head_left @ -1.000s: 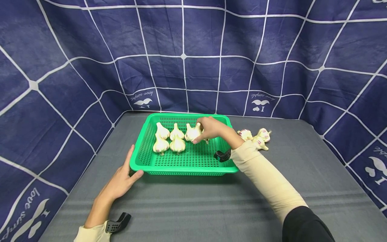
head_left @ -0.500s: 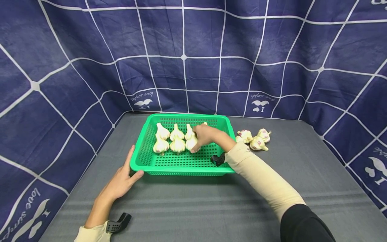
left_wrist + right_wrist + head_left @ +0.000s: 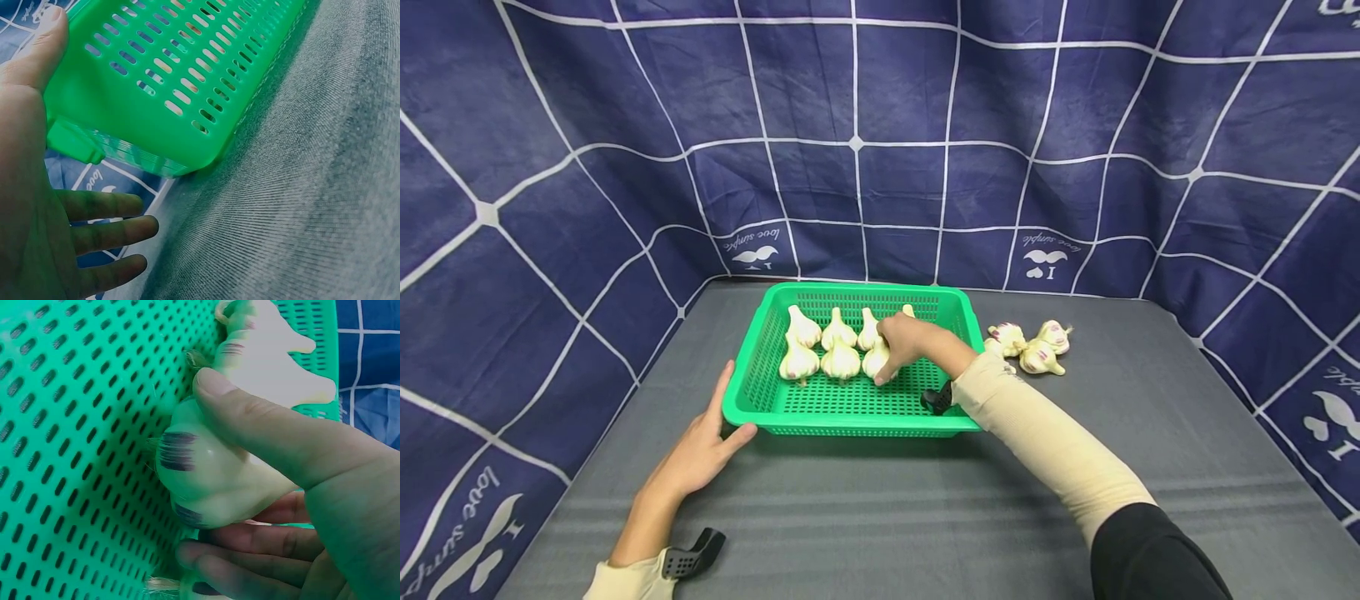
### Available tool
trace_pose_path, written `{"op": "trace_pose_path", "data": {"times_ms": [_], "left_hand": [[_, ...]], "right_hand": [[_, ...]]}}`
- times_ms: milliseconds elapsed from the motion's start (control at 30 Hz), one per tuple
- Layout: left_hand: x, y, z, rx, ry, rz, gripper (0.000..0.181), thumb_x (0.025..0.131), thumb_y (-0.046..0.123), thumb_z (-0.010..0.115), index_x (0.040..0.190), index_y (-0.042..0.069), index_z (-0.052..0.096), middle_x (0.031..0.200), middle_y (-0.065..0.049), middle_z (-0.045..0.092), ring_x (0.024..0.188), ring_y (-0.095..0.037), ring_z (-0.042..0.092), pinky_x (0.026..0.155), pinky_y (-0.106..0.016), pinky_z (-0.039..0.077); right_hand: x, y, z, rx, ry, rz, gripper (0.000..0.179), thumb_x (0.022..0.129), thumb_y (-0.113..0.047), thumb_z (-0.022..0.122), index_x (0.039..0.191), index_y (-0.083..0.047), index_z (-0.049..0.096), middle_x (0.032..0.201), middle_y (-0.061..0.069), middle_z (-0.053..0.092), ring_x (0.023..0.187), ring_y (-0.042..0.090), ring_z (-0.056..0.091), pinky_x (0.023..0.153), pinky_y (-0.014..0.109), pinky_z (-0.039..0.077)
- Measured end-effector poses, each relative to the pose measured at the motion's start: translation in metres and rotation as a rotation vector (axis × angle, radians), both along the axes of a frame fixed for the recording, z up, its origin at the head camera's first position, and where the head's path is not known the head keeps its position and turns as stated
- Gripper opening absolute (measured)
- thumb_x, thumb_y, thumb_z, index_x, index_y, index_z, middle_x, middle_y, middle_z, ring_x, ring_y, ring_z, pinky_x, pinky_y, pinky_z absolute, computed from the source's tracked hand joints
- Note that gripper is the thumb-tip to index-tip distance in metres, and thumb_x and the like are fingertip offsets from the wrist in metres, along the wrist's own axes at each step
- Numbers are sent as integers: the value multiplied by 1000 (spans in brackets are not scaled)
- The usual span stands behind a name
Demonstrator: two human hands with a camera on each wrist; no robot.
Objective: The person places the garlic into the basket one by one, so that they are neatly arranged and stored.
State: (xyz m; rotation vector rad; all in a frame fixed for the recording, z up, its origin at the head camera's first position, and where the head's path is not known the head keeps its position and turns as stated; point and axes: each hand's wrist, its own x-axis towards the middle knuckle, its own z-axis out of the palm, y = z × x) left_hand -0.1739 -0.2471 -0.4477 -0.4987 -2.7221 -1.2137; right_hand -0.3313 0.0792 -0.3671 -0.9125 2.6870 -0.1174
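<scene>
Right hand (image 3: 910,342) pinches a white, purple-streaked garlic bulb (image 3: 203,472), neck toward the far side of a green plastic basket (image 3: 850,420); left hand (image 3: 696,452), spread, touches its rim.

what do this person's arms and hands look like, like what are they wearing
The left hand and right hand are bare, with no gloves. Both forearms have cream sleeves; the right sleeve meets black fabric farther up, while only the end of the left sleeve shows. Each wrist has a small black device; the left device has a dotted patch. No cables show.
</scene>
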Motion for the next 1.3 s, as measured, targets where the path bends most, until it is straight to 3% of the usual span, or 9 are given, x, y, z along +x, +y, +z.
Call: {"op": "trace_pose_path", "data": {"times_ms": [300, 567, 933, 1067, 1300], "left_hand": [[1, 0, -1, -3, 5, 6, 97, 97, 28, 65, 160, 23, -8, 154, -33, 25, 135, -54, 32, 102, -68, 28], [1, 0, 0, -8, 7, 10, 97, 96, 29, 65, 160, 21, -7, 153, -34, 26, 135, -54, 33, 102, -68, 29], [1, 0, -1, -12, 0, 15, 97, 97, 31, 65, 160, 23, -8, 154, -33, 26, 135, -54, 32, 102, -68, 28], [0, 0, 0, -18, -1, 17, 96, 97, 31, 65, 160, 25, -8, 154, -33, 26, 135, -54, 33, 102, -68, 28], [1, 0, 0, -19, -4, 16, 95, 97, 32, 64, 160, 18, -6, 153, -34, 27, 135, -54, 33, 102, -68, 29]], "right_hand": [[0, 0, -5, 24, 29, 8, 54, 72, -51, 86, 93, -10, 59, 83, 1, 57, 71, 13, 51, 63, 28, 46], [0, 2, -2, -6, 8, -11, 65, 71, -53, 86, 109, -6, 62, 88, 1, 59, 77, 15, 54, 68, 30, 47], [-2, 4, -2, -45, 3, -28, 59, 71, -55, 85, 97, -8, 60, 84, 2, 55, 69, 13, 43, 64, 28, 41], [-2, 5, 0, -71, 13, -26, 63, 70, -54, 86, 104, -6, 64, 93, 3, 61, 74, 14, 51, 70, 29, 47], [-2, 6, 3, -102, 10, -26, 68, 72, -55, 84, 114, -5, 64, 101, 5, 67, 83, 16, 59, 77, 32, 50]]}}
